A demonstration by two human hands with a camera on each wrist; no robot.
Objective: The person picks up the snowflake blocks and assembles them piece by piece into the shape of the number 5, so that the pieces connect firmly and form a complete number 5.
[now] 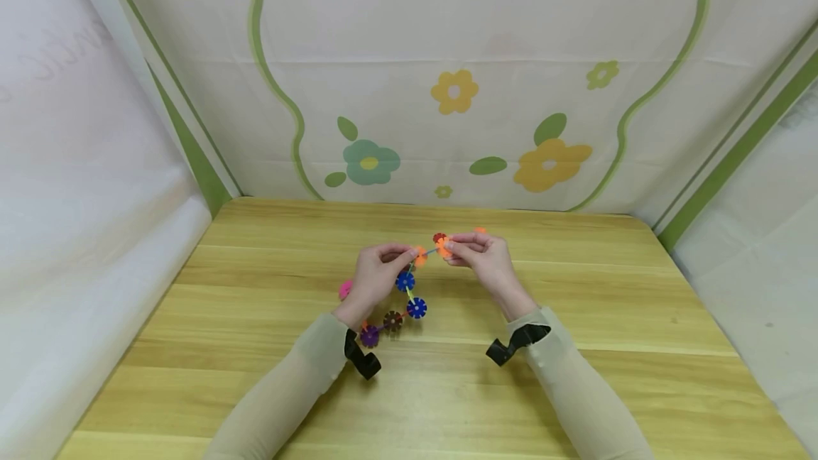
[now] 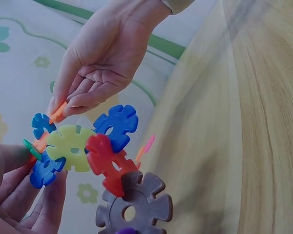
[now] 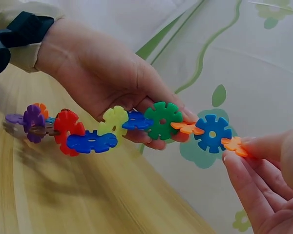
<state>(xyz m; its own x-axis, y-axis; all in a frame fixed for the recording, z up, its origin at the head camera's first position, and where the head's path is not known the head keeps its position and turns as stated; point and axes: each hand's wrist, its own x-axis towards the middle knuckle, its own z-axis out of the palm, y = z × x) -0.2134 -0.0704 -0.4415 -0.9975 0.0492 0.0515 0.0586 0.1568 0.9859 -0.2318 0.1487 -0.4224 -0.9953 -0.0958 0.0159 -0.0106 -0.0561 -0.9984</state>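
A chain of plastic notched discs, slotted edge to edge, hangs between the two hands. My left hand (image 1: 377,272) pinches an orange notched disc (image 3: 187,127), its fingers also behind the green notched disc (image 3: 163,120). A blue notched disc (image 3: 213,133) joins that orange one to the orange end disc (image 3: 234,146), which my right hand (image 1: 487,258) pinches between thumb and fingers. Down from the left hand run blue, a yellow disc (image 2: 71,147), a red disc (image 2: 110,163), a brown disc (image 2: 136,204) and a purple disc (image 1: 369,336). The left forearm partly hides the chain's far end.
A pink disc (image 1: 346,289) shows left of the left hand. Behind the right hand, a red piece (image 1: 439,238) and an orange piece (image 1: 480,230) show near the back of the wooden table (image 1: 575,289). A flower-printed cloth (image 1: 409,105) stands behind the table.
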